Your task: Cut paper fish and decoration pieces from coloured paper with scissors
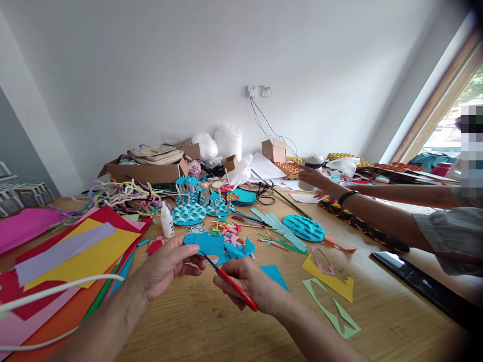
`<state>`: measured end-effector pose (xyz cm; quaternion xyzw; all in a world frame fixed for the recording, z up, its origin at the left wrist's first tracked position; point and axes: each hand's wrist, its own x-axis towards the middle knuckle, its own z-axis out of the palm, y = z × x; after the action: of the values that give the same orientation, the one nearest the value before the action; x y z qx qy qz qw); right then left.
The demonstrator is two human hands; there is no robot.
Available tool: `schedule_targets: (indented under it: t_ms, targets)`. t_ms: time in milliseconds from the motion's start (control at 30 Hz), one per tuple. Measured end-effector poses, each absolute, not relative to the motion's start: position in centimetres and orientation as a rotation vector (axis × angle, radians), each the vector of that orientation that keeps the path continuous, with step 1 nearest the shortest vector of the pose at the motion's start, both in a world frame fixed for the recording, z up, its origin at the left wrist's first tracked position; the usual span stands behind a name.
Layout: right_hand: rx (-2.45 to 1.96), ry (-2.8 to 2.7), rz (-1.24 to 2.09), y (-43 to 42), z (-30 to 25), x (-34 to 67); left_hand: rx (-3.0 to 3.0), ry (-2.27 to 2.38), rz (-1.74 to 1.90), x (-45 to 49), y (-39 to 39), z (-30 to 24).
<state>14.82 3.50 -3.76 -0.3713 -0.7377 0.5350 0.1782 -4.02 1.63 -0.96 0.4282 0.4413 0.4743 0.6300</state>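
Note:
My left hand (174, 262) pinches the left end of a piece of blue paper (211, 245) with a fish outline drawn on it. In my right hand (247, 284) is a pair of scissors (238, 287) with red handles; their dark blades point up and left, touching the paper's lower edge near my left fingers. How far the blades are apart is hard to make out. Just behind the paper lies a heap of coloured paper scraps (230, 230). A white glue bottle (166, 221) stands upright to the left of them.
Coloured paper sheets (81, 246) are stacked at left, with a white cable (68, 286) across them. Blue wavy paper discs (188, 214) stand behind. Cut-out scraps (332, 306) and a black glossy panel (411, 281) lie at right. Another person's arms (377, 216) reach in from the right.

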Motion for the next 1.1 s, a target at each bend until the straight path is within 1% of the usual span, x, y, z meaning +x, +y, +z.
schedule_targets:
  t_ms: [133, 233, 367, 533, 833, 1100]
  targets:
    - [-1.047, -2.206, 1.396, 3.7, -3.8, 15.0, 1.001, 1.131, 1.093, -4.3, 1.7, -1.0]
    - [-1.066, -2.219, 1.375, 3.7, -3.6, 15.0, 1.043, 1.190, 1.075, -4.6, 2.0, -1.2]
    - [-1.047, -2.042, 1.555, 3.8, -3.7, 14.8, 1.051, 1.139, 1.146, -4.5, 2.3, -1.4]
    - [-0.885, -1.795, 1.772, 3.8, -4.1, 14.7, 0.965, 1.136, 1.230, -3.5, 2.0, -1.0]
    - [-0.729, -1.668, 1.827, 3.4, -3.9, 14.3, 1.090, 1.017, 1.066, -3.2, 1.4, -1.5]
    - [-0.708, -1.714, 1.850, 3.6, -4.1, 14.5, 1.069, 0.986, 1.137, -3.1, 1.5, -1.3]
